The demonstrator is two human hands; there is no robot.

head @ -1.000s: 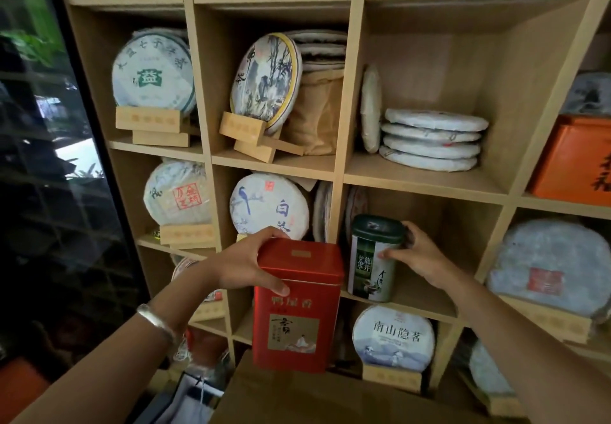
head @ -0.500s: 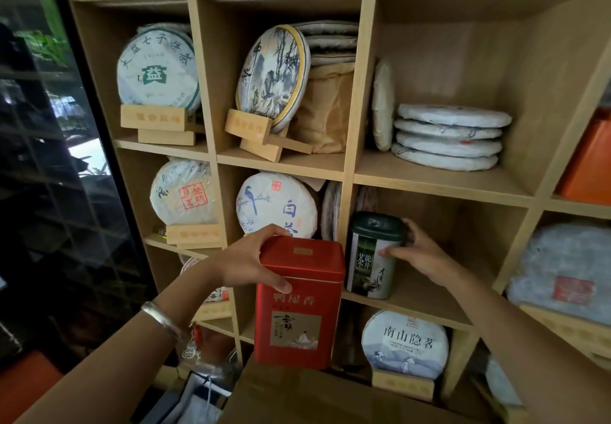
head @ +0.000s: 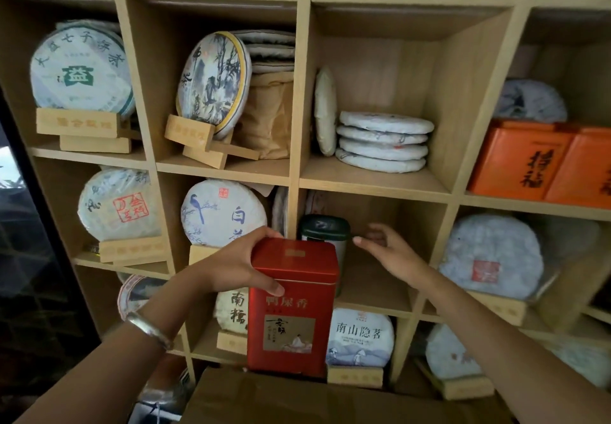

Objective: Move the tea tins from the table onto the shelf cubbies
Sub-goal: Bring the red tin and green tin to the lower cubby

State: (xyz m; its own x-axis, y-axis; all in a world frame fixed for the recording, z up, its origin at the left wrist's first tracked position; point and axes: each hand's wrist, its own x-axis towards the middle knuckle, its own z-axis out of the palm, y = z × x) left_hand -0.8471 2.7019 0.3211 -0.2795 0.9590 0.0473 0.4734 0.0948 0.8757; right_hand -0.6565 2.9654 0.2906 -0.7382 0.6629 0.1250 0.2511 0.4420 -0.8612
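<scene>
A tall red rectangular tea tin (head: 292, 308) with gold lettering is held upright in front of the shelf, my left hand (head: 238, 265) gripping its lid end from the left. Behind it a round dark-green-lidded tin (head: 325, 229) stands in the lower middle cubby (head: 373, 294), its lower part hidden by the red tin. My right hand (head: 386, 248) hovers just right of the green tin, fingers apart, touching nothing.
The wooden shelf holds wrapped round tea cakes (head: 383, 140) stacked in the upper middle cubby and others on wooden stands (head: 77, 122). Orange boxes (head: 542, 162) sit at the right. A brown cardboard box (head: 297, 400) lies below the red tin. Dark glass runs along the left.
My right hand has let go of the green tin, which now stands in the cubby. The red tin has shifted right, in front of the green tin.
</scene>
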